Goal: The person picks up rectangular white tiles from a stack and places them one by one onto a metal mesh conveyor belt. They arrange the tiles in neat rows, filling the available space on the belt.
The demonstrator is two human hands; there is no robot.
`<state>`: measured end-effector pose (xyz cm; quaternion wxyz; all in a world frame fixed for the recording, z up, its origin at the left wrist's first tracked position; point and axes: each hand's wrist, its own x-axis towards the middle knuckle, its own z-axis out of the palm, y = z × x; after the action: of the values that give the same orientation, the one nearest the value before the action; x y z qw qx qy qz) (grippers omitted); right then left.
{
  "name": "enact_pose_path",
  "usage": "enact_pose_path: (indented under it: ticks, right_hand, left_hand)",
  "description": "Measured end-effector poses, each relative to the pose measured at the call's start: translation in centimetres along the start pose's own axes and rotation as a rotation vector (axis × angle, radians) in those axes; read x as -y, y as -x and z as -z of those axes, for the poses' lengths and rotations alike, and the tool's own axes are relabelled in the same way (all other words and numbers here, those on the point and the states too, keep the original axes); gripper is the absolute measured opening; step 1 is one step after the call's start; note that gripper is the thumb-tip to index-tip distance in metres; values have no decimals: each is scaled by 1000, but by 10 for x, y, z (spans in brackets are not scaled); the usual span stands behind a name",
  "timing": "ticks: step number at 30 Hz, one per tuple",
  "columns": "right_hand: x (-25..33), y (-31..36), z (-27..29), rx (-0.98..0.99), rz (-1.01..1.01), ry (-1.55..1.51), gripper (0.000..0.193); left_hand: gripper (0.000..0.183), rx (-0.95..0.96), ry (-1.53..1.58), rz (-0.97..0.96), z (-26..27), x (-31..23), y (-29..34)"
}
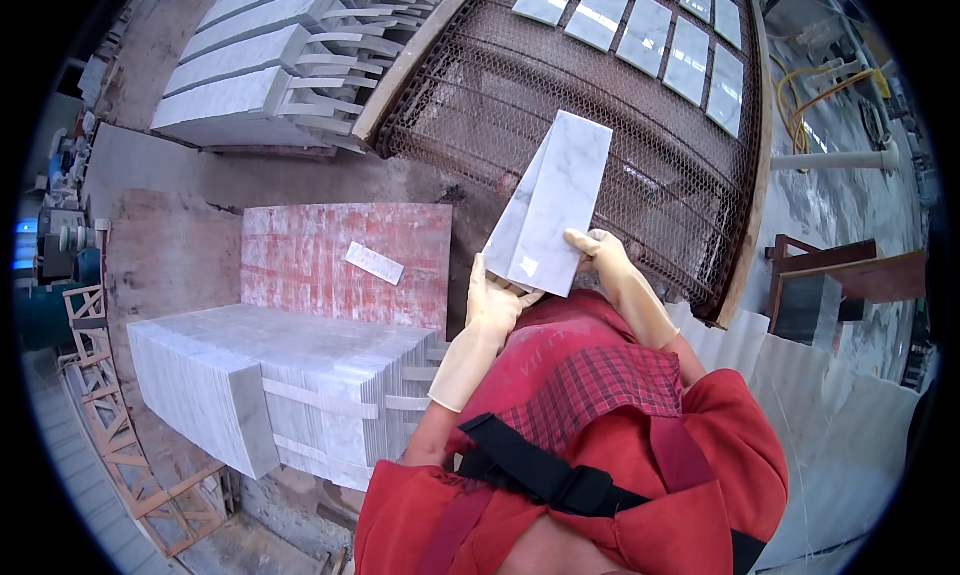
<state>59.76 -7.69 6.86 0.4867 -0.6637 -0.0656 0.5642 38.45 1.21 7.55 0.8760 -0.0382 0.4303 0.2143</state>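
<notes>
Two pale grey-veined marble tiles lie fanned one over the other in front of me, the upper tile (565,200) covering most of the lower tile (515,220). My left hand (495,300), in a cream rubber glove, is closed around their near left corner, with some fingers hidden beneath. On the near right edge, my right hand (605,255), gloved alike, grips the upper tile between thumb and fingers. Beyond them runs a wire-mesh conveyor (470,105), and the tiles are over its near edge.
Several glossy tiles (645,33) sit in rows on the far mesh. To my left stands a large stack of tiles (200,385) beside a red, white-smeared board (290,245) bearing a small white strip (375,263). Strapped tile bundles (225,95) stand at the far left.
</notes>
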Motion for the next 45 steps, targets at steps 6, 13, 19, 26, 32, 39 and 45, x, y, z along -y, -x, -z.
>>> enact_pose_path:
  ticks: [6,13,19,26,32,39,45]
  right_hand:
    - [23,4,12,-5,12,-28,31]
    - [64,0,4,55,140,-62,24]
    - [111,-51,-59,67,190,-40,21]
    - [146,-172,-115,61,238,-41,21]
    - [149,-232,-130,159,192,-173,21]
    - [149,-255,-133,168,54,-149,28]
    - [159,-255,-142,11,-86,18,36]
  left_hand:
    - [85,49,47,85,-6,-10,-2]
    - [72,-21,51,82,-10,-13,-6]
    - [70,21,42,83,5,-10,-24]
    - [69,-82,122,75,2,-9,-28]
    - [67,-47,123,48,12,-3,-38]
    - [65,-91,113,21,6,-1,-38]
    - [64,-95,94,8,-3,-1,-39]
